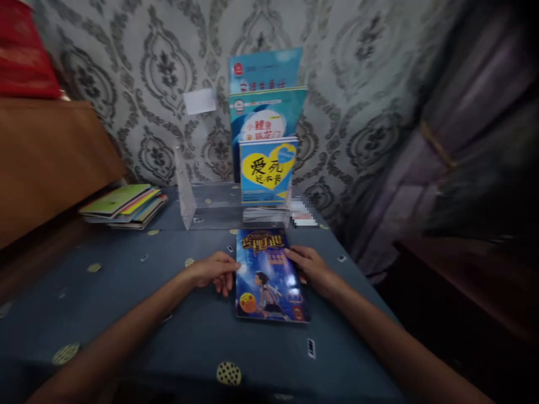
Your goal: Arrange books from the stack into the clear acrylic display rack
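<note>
A dark blue book point(265, 280) with a cartoon figure on its cover is in front of me, its cover facing up. My left hand point(215, 271) pinches the book's left edge between thumb and fingers. On the opposite edge, my right hand point(310, 266) grips with the thumb on the cover and the fingers partly hidden beside and under it. Just behind the book stands a clear acrylic rack point(214, 217). Its right side holds a blue book with a yellow heart point(268, 171), and taller teal books point(269, 98) rise behind that one.
A stack of thin books point(122, 205) lies at the back left of the table point(177, 336), beside a brown wooden panel point(50, 163). A white paper point(199, 101) is on the patterned wall. A curtain point(391, 185) hangs at right, above dark furniture.
</note>
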Demonstrator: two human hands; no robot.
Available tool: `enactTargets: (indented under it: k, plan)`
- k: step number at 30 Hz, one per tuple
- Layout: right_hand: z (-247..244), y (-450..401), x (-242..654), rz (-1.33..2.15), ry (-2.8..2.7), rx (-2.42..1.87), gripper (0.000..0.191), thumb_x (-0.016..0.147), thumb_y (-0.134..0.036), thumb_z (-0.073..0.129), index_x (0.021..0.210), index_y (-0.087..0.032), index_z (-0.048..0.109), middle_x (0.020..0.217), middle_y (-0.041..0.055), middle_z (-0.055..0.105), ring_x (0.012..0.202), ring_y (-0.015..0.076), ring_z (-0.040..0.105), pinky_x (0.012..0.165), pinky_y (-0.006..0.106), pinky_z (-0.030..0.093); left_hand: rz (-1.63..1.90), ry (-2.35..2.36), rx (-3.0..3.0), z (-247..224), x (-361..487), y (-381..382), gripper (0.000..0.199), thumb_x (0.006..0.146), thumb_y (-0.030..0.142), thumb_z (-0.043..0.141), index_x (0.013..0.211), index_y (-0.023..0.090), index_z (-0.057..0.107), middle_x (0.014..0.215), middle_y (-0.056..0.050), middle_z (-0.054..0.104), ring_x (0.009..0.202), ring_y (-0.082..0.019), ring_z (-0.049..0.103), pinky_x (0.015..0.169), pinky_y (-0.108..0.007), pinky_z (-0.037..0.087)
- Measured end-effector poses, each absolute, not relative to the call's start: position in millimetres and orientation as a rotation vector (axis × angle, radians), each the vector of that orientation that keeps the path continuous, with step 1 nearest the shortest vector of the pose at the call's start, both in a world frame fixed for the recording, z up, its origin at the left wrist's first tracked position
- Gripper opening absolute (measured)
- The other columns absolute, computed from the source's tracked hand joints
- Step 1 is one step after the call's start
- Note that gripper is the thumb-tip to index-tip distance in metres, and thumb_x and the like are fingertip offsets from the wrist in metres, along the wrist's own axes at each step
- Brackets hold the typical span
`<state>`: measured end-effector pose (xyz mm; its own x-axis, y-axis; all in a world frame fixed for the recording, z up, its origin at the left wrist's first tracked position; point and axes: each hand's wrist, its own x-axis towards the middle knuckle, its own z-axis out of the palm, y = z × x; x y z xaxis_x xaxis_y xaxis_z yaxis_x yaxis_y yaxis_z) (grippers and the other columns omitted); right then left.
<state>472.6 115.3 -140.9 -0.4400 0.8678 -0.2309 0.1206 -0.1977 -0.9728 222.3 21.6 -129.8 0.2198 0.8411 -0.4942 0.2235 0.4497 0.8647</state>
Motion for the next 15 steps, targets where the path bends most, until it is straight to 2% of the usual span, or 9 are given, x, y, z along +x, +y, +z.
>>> enactTargets:
  k: [6, 12, 15]
  plan:
    - [-136.7, 120.1, 468.9, 1.738, -1.543, -1.168, 0.046, 0.053, -0.050, 0.085, 0.073, -0.019, 0.058, 0.057, -0.0030, 0.057, 0.043, 0.0078, 0.045, 0.032, 0.018, 0.031, 0.537, 1.309, 1.065, -129.0, 214.0, 29.8, 0.055, 0.076, 0.068, 0.070, 0.068, 0.016, 0.056, 0.050, 0.000, 0.064, 0.040, -0.011, 0.060, 0.039, -0.018, 0.041]
    - [-141.7, 127.8, 460.9, 1.655, -1.595, -1.188, 0.047, 0.053, -0.052, 0.083, 0.078, -0.019, 0.060, 0.050, -0.0044, 0.054, 0.038, 0.0080, 0.042, 0.031, 0.019, 0.032, 0.472, 1.356, 1.167, -123.8, 206.0, 36.8, 0.056, 0.080, 0.067, 0.067, 0.063, 0.016, 0.056, 0.043, 0.003, 0.058, 0.034, -0.008, 0.053, 0.035, -0.016, 0.032]
    - [-149.1, 134.5, 460.8, 1.648, -1.615, -1.185, 0.050, 0.053, -0.053, 0.084, 0.083, -0.019, 0.063, 0.051, -0.0041, 0.055, 0.035, 0.0083, 0.041, 0.030, 0.021, 0.032, 0.456, 1.347, 1.201, -122.0, 204.0, 38.1, 0.055, 0.082, 0.066, 0.066, 0.061, 0.016, 0.058, 0.041, 0.003, 0.057, 0.033, -0.009, 0.053, 0.033, -0.017, 0.032]
